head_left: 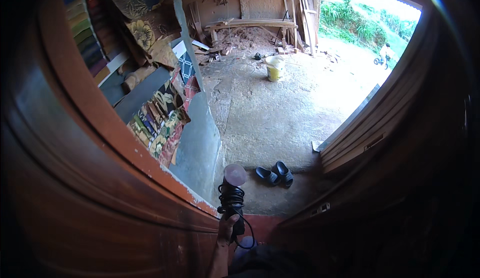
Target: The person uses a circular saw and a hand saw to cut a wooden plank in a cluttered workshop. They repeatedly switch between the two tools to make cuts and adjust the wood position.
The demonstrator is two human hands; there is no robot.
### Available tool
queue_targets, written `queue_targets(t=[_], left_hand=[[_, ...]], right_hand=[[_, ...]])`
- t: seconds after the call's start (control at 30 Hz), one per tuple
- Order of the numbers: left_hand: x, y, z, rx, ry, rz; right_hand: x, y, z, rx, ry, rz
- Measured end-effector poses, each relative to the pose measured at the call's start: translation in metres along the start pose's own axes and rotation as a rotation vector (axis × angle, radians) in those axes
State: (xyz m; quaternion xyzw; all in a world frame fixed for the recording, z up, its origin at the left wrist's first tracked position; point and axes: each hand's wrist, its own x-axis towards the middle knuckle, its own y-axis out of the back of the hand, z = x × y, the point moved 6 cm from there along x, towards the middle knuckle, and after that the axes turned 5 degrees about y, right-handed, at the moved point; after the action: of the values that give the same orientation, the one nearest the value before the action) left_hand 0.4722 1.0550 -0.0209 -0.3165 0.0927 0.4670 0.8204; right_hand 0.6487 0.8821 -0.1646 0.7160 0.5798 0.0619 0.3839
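- Locate the black handheld power tool (234,207), tipped with a pale round disc (235,175), above the near left corner of the grey concrete floor (265,133).
- Note the black cable (231,194) coiled around it.
- Note the left hand (227,228) gripping its lower end.
- Cannot tell the state of the right hand.
- See two dark slip-on sandals (268,176) near the floor's near edge.
- Beyond, toward the far edge, see the yellow-and-white round bucket (274,72).
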Motion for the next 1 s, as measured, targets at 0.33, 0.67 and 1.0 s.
queue_targets(t=[0.33, 0.67, 1.0], left_hand=[[0.26, 0.033, 0.095, 0.022, 0.18, -0.098], [0.474, 0.026, 0.173, -0.027, 0.219, -0.088], [0.697, 0.01, 0.224, -0.035, 0.443, -0.067]], right_hand=[[0.231, 0.039, -0.048, 0.025, -0.071, 0.058], [0.429, 0.135, -0.103, 0.119, -0.129, 0.223], [0.731, 0.253, -0.099, 0.126, -0.117, 0.259]])
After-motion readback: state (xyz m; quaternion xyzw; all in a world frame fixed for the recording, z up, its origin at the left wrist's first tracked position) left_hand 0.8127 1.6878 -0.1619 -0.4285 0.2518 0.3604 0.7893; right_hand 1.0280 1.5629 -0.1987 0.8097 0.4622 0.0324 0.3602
